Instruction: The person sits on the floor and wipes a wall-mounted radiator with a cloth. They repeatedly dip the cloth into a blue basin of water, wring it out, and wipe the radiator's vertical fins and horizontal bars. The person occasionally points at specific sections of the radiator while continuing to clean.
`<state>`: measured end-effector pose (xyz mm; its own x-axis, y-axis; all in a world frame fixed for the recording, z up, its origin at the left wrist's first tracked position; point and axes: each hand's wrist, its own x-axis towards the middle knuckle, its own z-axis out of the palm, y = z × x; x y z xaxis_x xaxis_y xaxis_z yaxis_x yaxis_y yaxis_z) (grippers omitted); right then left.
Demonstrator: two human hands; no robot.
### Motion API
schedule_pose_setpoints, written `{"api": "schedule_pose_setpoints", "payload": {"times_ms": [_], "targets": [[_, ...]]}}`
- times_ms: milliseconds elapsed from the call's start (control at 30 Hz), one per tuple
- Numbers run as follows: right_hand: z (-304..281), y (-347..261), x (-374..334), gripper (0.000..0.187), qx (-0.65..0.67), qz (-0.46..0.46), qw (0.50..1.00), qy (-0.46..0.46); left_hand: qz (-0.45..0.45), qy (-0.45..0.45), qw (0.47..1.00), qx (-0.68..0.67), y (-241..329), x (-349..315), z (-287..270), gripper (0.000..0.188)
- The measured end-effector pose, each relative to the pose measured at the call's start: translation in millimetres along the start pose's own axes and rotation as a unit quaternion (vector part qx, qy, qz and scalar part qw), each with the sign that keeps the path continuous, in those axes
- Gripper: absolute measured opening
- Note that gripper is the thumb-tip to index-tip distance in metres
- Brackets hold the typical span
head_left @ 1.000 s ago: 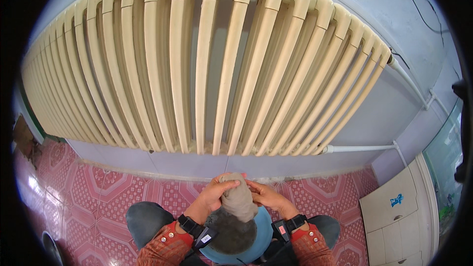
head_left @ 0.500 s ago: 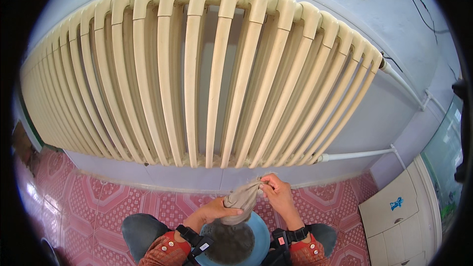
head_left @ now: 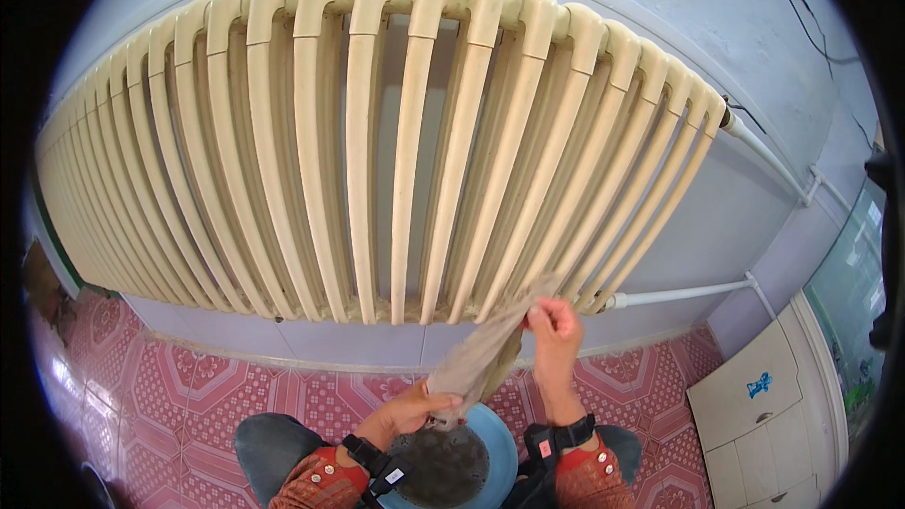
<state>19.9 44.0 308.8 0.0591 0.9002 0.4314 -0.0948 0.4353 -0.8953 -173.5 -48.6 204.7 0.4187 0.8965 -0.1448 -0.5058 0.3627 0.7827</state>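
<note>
A greyish-beige cloth (head_left: 479, 354) is stretched slantwise between my two hands, smeared a little by motion. My left hand (head_left: 415, 406) grips its lower end, thumb on top, just over the basin. Higher up and to the right, my right hand (head_left: 554, 320) pinches the upper corner in front of the radiator's lower edge. Below the cloth stands a round blue basin (head_left: 501, 443) between my knees. Dark, murky water (head_left: 438, 467) fills its bottom.
A long cream ribbed radiator (head_left: 410, 151) spans the wall ahead. White pipes (head_left: 683, 297) run from its right end. At the right stands a cream cabinet (head_left: 731, 415) with a blue sticker. Pink patterned tiles (head_left: 217, 405) cover the floor.
My right hand has moved up and to the right, pulling the bunched cloth out into a long spread strip. My left hand stays almost in place, still gripping the cloth.
</note>
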Motion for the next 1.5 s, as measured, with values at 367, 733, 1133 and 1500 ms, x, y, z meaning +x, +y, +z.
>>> {"api": "schedule_pose_setpoints", "payload": {"times_ms": [367, 733, 1133, 1500], "targets": [[72.8, -106.7, 121.8, 0.029, -0.181, -0.392, 0.898, 0.087, 0.22, 0.07, 0.972, -0.049, 146.9, 28.7, 70.2, 0.037], [47.5, 25.7, 53.1, 0.02, -0.272, -0.325, 0.905, 0.033, 0.009, 0.208, 0.963, -0.17, 52.1, 25.6, 22.6, 0.026], [57.3, -48.6, 93.1, 0.013, -0.315, -0.435, 0.843, 0.044, 0.09, 0.134, 0.982, -0.101, 67.9, 14.2, 44.8, 0.041], [56.8, -149.4, 111.4, 0.044, -0.642, -0.515, 0.562, -0.081, 0.167, 0.014, 0.983, -0.077, 100.1, 28.3, 67.0, 0.045]]}}
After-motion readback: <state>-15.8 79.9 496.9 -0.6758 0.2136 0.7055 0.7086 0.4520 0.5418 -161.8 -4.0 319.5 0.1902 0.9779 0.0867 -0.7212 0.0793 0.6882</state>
